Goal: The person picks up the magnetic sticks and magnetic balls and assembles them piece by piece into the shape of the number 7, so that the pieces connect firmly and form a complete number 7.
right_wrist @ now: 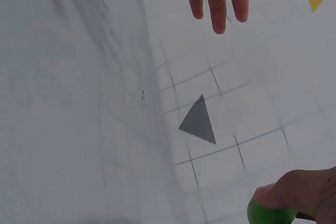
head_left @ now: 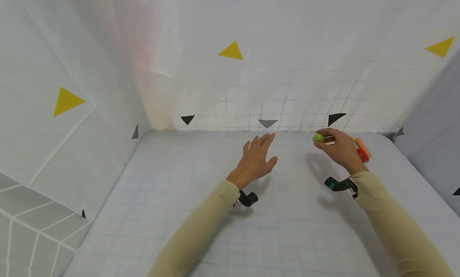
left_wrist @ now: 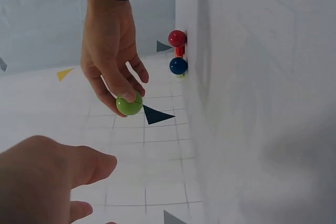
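R hand (head_left: pixel 336 147) is pinching a green ball (head_left: pixel 318 137) betw. thumb & fingers, and it is holding this ball above the counter (head_left: pixel 172 197), near the back edge. L hand (head_left: pixel 255 159) is hovering above the counter too, w/ fingers straight & spread, well apart from the ball. Just right of R hand, an orange stick (head_left: pixel 363 147) is lying; in the L wrist view, a red ball (left_wrist: pixel 177 38) & a blue ball (left_wrist: pixel 178 66) are resting on the counter, near each other.
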The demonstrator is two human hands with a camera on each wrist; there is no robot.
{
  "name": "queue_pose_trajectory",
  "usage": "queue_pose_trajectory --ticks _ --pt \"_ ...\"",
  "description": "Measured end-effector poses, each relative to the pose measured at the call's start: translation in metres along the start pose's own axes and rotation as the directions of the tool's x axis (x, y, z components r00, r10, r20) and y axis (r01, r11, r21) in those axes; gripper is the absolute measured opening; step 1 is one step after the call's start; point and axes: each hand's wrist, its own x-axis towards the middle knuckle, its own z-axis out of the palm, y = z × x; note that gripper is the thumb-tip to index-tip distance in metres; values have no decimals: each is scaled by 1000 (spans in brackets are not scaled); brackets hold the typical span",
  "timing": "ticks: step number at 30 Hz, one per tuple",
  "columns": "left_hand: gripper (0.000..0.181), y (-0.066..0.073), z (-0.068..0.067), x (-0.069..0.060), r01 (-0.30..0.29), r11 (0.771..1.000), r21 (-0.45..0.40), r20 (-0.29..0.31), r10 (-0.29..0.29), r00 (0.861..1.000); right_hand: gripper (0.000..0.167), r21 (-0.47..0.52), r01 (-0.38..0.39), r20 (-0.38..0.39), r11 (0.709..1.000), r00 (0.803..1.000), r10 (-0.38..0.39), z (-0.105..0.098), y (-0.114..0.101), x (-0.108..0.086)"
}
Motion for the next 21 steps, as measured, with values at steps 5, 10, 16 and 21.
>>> queue_pose_trajectory --ticks 5,10,16,21 --pt "72 -6 -10 -6 -2 1000 -14 -30 2 1000 48 42 13 15 999 1000 -13 11 -13 -6" --pt "71 -13 -14 -13 -19 1000 -10 -61 19 998 45 78 55 10 995 998 -56 23 -25 -10" --pt "68 -24 -15 -24 -26 1000 -9 -92 25 995 42 104 100 12 990 995 -102 39 -41 -14" --pt "67 -38 -15 -34 -20 999 -28 -121 16 993 38 133 139 10 981 990 -141 53 -52 -16"
